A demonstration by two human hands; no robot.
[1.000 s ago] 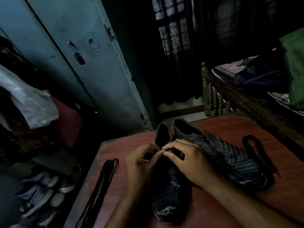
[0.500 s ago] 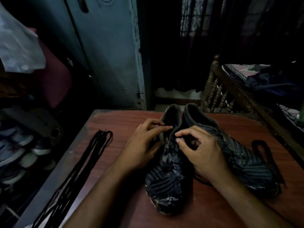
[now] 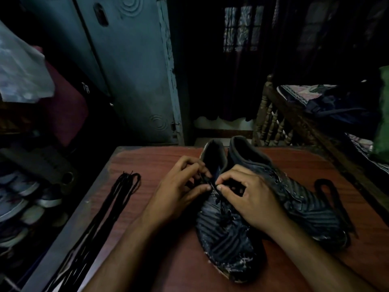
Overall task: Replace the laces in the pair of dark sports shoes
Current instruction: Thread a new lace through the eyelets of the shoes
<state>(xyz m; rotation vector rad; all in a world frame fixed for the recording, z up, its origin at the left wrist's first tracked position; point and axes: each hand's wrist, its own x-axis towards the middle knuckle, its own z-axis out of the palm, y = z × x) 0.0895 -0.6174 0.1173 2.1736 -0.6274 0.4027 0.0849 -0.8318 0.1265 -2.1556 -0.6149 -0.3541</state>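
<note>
Shoes, dark, sports type, one pair, set side by side on a reddish wooden table (image 3: 160, 165), heels away from the person.

Table: bears every item below.

Right-side shoe (image 3: 294, 199): lies just right of the grip, partly under the right wrist; whether it is laced cannot be told.

Left-side shoe (image 3: 225, 234): lies directly under the grip, toe extending toward the person, heel opening just beyond the fingertips.

Left hand (image 3: 181, 192): rests against the left flank of this shoe, thumb and forefinger pinching a dark lace (image 3: 205, 179) at the top eyelets.

Right hand (image 3: 250, 199): rests across both shoes, thumb and forefinger closed narrowly at the same eyelet area, tips almost meeting those of the left hand; what they pinch cannot be told in the dim light.

Bundle of black laces (image 3: 109, 209): stretched lengthwise well left of the grip, near the table edge.

Loose black lace (image 3: 330, 192): looped on the table, far right of the grip, beside the right-side shoe.
</note>
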